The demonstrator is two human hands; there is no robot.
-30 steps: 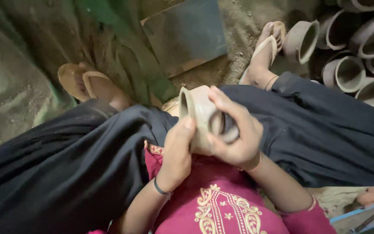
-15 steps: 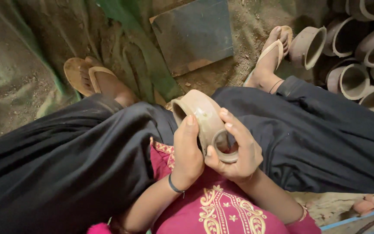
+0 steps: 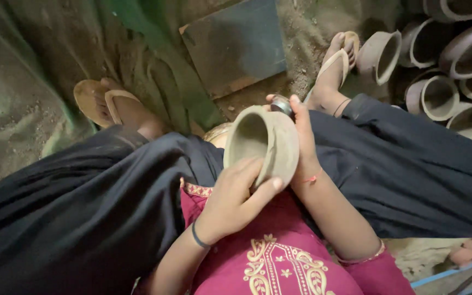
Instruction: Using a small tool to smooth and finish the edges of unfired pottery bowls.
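Observation:
A small unfired clay pot [image 3: 266,143], grey-brown, is held above my lap with its mouth turned to the upper left. My left hand [image 3: 235,201] grips its lower rim, thumb on the outside wall and fingers curled inside. My right hand [image 3: 301,139] presses along the pot's right side and pinches a small round grey-and-dark tool [image 3: 281,104] at its fingertips. I sit with black trousers and a magenta embroidered top.
A stack of similar clay pots [image 3: 438,95] lies on its side at the upper right. My sandalled feet [image 3: 110,106] [image 3: 334,68] rest on dirt ground. A dark flat slab [image 3: 236,46] lies ahead, green sheeting [image 3: 39,71] to the left.
The pot has turned so its open mouth faces me. My right hand moved from across its front to its right side, the small round tool now at the top.

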